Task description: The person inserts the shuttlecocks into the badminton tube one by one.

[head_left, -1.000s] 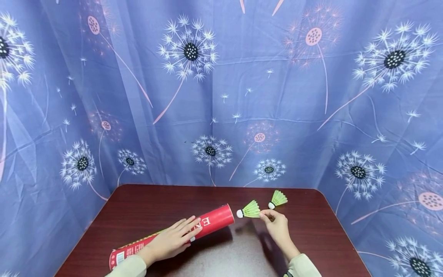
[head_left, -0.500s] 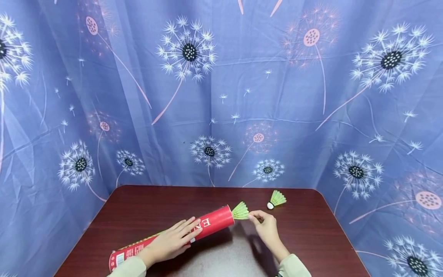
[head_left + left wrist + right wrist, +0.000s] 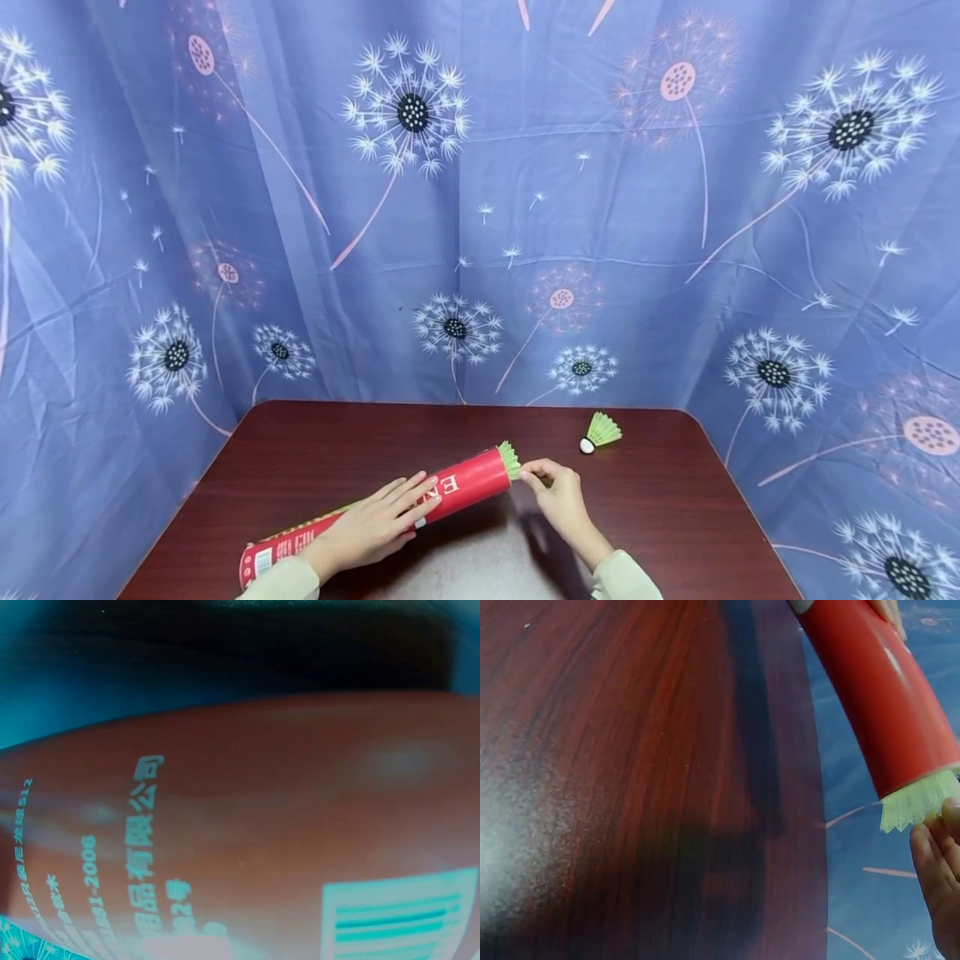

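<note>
A red shuttlecock tube slants across the table, its mouth toward the right. My left hand grips it around the middle, fingers spread over the top and thumb on the near side. The tube's printed wall and barcode fill the left wrist view. My right hand pinches the feather edge of a yellow-green shuttlecock between thumb and fingers. Only the end of its skirt sticks out of the tube mouth; its cork is hidden inside.
A second yellow-green shuttlecock with a white cork lies at the back right of the dark red-brown table. A blue curtain with dandelion prints hangs behind the table and along both sides.
My right hand has moved left, bringing the shuttlecock from just outside the tube mouth into it, cork first. My left hand and the tube have stayed nearly still.
</note>
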A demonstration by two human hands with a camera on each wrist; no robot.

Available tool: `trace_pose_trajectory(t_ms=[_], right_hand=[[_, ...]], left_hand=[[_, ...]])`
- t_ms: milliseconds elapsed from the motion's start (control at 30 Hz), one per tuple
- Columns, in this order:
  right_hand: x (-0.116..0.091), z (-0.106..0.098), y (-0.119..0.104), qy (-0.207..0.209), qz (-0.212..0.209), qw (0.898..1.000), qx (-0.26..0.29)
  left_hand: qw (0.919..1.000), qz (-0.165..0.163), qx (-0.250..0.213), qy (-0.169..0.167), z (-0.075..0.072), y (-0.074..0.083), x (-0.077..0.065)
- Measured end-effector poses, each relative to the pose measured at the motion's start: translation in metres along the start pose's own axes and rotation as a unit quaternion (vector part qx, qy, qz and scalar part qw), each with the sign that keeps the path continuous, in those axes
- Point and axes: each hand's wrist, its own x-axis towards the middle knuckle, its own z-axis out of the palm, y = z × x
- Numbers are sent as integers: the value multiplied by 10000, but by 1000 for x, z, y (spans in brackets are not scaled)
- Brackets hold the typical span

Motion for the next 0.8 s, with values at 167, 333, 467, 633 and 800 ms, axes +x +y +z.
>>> trace_pose_trajectory(t_ms=[167,333,467,633,800], right_hand=[[0,2,0,-44,-198,9998,-60],[-2,5,2,8,-273,9996,-82],[-2,8,2,-48,-439,9990,-4],[-1,10,-1,-151,-368,9991,136],[-2,10,-3,-231,-310,9991,146]], left_hand=[[10000,-73,2,-25,-1,-2,3],[10000,34,45,0,0,-1,3],[9999,84,89,44,2,0,2],[9999,94,97,90,4,0,2],[10000,44,40,49,5,2,2]])
